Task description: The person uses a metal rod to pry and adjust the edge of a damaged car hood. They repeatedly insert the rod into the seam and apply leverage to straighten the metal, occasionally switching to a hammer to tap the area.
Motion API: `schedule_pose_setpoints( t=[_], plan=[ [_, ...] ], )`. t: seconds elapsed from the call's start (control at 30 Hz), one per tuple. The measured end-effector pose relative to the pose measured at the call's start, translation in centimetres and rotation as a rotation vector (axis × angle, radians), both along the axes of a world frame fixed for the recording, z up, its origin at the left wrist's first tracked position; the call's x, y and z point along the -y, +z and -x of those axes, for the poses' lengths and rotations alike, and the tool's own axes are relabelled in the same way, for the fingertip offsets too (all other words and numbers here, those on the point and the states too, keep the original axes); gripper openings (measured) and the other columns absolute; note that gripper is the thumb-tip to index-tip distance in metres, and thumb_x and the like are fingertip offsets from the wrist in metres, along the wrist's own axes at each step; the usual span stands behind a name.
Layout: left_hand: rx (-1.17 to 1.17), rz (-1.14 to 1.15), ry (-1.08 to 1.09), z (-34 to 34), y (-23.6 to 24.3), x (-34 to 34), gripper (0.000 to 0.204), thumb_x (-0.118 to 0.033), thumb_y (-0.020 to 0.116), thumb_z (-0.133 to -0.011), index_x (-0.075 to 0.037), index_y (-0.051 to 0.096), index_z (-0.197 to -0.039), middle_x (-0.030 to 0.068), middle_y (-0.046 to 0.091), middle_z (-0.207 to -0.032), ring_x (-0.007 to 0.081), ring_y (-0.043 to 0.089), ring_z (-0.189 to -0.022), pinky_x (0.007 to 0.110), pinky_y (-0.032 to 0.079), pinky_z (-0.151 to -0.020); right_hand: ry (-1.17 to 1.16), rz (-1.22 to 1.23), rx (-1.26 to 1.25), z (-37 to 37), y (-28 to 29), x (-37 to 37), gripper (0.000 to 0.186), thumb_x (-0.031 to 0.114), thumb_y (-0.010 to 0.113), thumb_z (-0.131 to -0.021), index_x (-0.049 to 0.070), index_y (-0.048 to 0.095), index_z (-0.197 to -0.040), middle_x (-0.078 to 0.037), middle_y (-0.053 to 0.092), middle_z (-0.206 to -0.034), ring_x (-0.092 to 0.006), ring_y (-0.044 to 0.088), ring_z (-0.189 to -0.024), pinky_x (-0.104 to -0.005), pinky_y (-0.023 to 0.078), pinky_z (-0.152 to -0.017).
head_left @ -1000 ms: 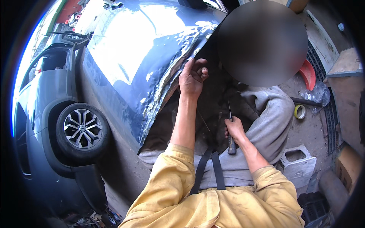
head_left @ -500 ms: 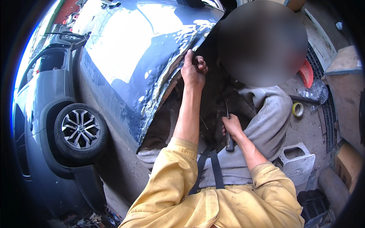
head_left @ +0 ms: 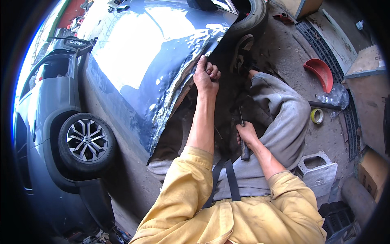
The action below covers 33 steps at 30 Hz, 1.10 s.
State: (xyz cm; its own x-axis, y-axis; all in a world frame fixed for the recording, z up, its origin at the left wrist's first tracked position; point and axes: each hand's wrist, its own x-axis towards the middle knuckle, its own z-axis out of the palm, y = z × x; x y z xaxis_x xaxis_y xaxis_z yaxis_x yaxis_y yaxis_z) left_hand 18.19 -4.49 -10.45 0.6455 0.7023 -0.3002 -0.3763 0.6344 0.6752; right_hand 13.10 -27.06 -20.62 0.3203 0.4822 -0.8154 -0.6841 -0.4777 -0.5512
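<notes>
A large, glossy dark-blue car body panel (head_left: 148,95) slopes across the upper middle, its right edge rippled and wavy. My left hand (head_left: 207,76) is closed at that edge, thumb on the rim and fingers curled just beside it. Part of the grip is hidden behind the thumb. Lower down, between my legs, my right hand (head_left: 246,133) wraps round the black handle of a hammer (head_left: 245,152). Its thin metal shaft points up and away, and the dark head barely shows against the shadow below the panel. Hammer and panel are apart.
A grey car with a spoked wheel (head_left: 87,139) stands at left. Another tyre (head_left: 254,20) lies beyond the panel. Right of my leg are a red curved piece (head_left: 321,73), a yellow tape roll (head_left: 317,116), a grey step stool (head_left: 321,173) and a wooden box (head_left: 369,63).
A blurred round patch at the upper right is gone, so the tyre, my shoe and the whole red piece show. My left fingers curl slightly tighter; the right hand has barely moved.
</notes>
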Motion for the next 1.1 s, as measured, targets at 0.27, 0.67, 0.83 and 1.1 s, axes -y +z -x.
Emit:
schedule_pose_setpoints(
  t=[0.27, 0.67, 0.83, 1.1],
  plan=[
    [-0.168, -0.141, 0.035, -0.1, -0.4, 0.4, 0.043, -0.043, 0.061, -0.099, -0.013, 0.046, -0.074, -0.0005, 0.037, -0.058, 0.0181, 0.050, -0.052, 0.033, 0.040, -0.049, 0.045, 0.031, 0.045, 0.3, -0.5, 0.0, 0.019, 0.017, 0.056, -0.091, -0.002, 0.056, -0.095, -0.011, 0.061, -0.071, -0.0199, 0.061, -0.055, -0.0369, 0.052, -0.047],
    [-0.144, -0.133, 0.122, -0.8, -1.4, 0.2, 0.034, -0.036, 0.058, -0.100, -0.003, 0.060, -0.109, 0.0126, 0.070, -0.092, 0.0276, 0.072, -0.080, 0.036, 0.057, -0.058, 0.611, 0.303, 0.964, 2.5, -5.6, -2.1, 0.035, 0.026, 0.060, -0.093, -0.002, 0.058, -0.115, -0.030, 0.068, -0.103, -0.0471, 0.066, -0.098, -0.0535, 0.051, -0.091],
    [0.022, -0.036, 0.146, -0.6, -1.8, 0.2, 0.024, -0.027, 0.057, -0.098, -0.007, 0.059, -0.111, 0.0146, 0.071, -0.108, 0.0293, 0.068, -0.098, 0.043, 0.055, -0.079, -0.049, -0.139, 1.099, -4.6, -0.2, -8.1, 0.023, 0.021, 0.058, -0.097, 0.000, 0.067, -0.099, -0.020, 0.070, -0.084, -0.0417, 0.068, -0.085, -0.0442, 0.054, -0.075],
    [0.251, 0.054, 0.056, 1.3, -1.7, 0.1, 0.022, -0.018, 0.058, -0.096, -0.007, 0.067, -0.113, 0.0095, 0.072, -0.110, 0.0262, 0.065, -0.102, 0.041, 0.047, -0.095, -0.209, -0.499, 0.636, -13.0, 9.6, -16.7, 0.026, 0.021, 0.075, -0.087, -0.005, 0.069, -0.086, -0.008, 0.068, -0.071, -0.0136, 0.063, -0.060, -0.0300, 0.051, -0.054]
  ],
)
